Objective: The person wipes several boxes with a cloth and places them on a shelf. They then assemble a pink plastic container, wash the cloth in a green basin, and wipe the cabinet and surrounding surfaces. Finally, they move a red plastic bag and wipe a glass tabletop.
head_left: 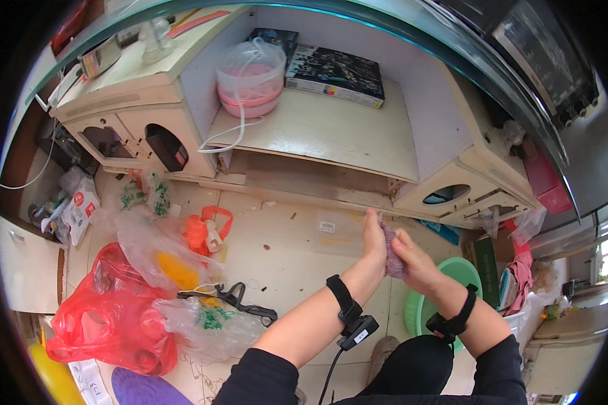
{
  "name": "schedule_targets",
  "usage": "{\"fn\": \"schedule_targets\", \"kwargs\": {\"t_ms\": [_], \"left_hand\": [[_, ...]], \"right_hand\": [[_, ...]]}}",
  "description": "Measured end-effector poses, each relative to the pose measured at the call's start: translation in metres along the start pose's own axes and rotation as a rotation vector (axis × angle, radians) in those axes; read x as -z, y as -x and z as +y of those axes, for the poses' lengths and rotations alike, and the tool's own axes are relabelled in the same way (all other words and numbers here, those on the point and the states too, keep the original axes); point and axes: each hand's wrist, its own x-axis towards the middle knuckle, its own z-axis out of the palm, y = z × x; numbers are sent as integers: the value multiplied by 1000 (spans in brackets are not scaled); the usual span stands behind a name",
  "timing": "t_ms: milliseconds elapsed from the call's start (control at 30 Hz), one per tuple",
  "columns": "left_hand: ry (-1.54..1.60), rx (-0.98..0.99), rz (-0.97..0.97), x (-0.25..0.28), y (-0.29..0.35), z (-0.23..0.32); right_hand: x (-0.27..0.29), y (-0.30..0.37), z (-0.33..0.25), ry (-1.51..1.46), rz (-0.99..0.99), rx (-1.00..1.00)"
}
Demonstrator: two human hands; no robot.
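With my left hand and right hand, I press the purple cloth between my palms, out of the nearby green basin, bunched and not yet spread open.

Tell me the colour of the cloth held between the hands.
The cloth is a muted purple, seen best in the head view.

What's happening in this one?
A person holds a crumpled purple cloth between the left hand and right hand, over a tiled floor. A green basin sits by the right forearm. Ahead, a low shelf bears pink and clear containers and a flat box; a red plastic bag lies to the left.
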Motion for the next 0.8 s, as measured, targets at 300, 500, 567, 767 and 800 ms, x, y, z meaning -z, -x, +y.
{"fn": "schedule_targets", "kwargs": {"t_ms": [300,500,567,767,800], "left_hand": [[181,123,-68,45,-12,69],[82,0,35,68,3,133],[80,7,13,88,2,149],[74,11,92,139,-13,175],[68,18,93,147,-13,176]], "right_hand": [[-57,-79,-15,360,443,77],[1,-122,-79,1291,671,447],[29,-150,-72,1385,650,610],[85,-214,-44,1574,813,64],[85,-220,-42,1570,830,40]]}}
